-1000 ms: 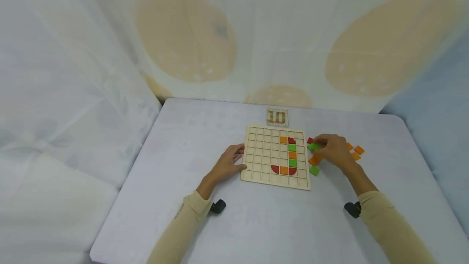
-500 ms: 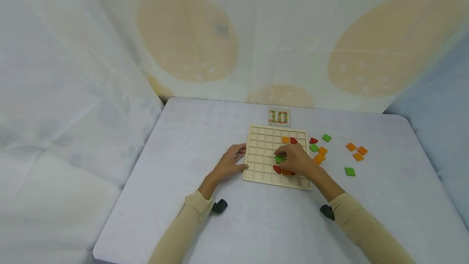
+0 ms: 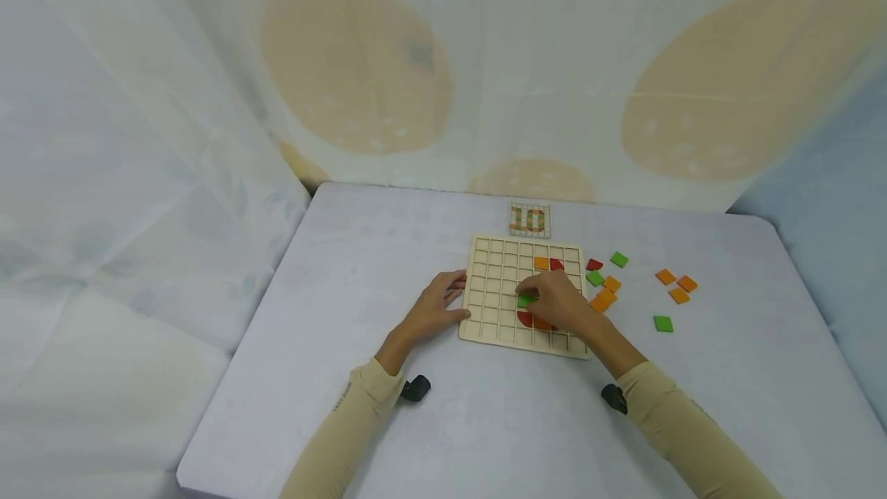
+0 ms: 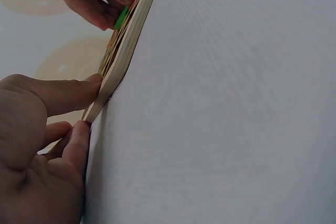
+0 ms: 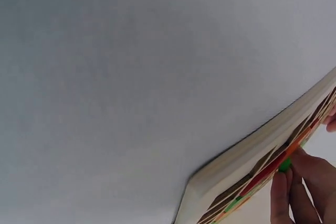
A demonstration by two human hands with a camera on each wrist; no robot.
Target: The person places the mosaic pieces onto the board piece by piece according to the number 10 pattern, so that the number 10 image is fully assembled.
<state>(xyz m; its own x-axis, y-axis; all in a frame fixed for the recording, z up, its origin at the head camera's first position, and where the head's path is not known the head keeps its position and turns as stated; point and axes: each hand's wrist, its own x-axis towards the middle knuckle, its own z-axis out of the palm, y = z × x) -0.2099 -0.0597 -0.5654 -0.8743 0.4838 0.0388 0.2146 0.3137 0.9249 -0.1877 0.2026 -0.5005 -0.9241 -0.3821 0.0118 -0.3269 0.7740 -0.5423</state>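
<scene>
A pale wooden grid board lies on the table. My left hand touches its left edge; in the left wrist view the thumb rests against the board's rim, with the fingers beside it. Over the board's middle, my right hand pinches a green square tile between thumb and fingertips. The right wrist view shows that green tile at the board's surface. A red tile, an orange tile and another red tile sit in cells. The right hand hides the other cells around it.
Behind the board lies a small pattern card with a "10" in coloured squares. To the right are loose tiles: a red one, several orange ones and a few green ones. A patterned curtain hangs behind the table.
My right hand has moved left from the loose tiles to the board, carrying a green tile. Another green tile now lies farther right on the table. My left hand stays at the board's edge.
</scene>
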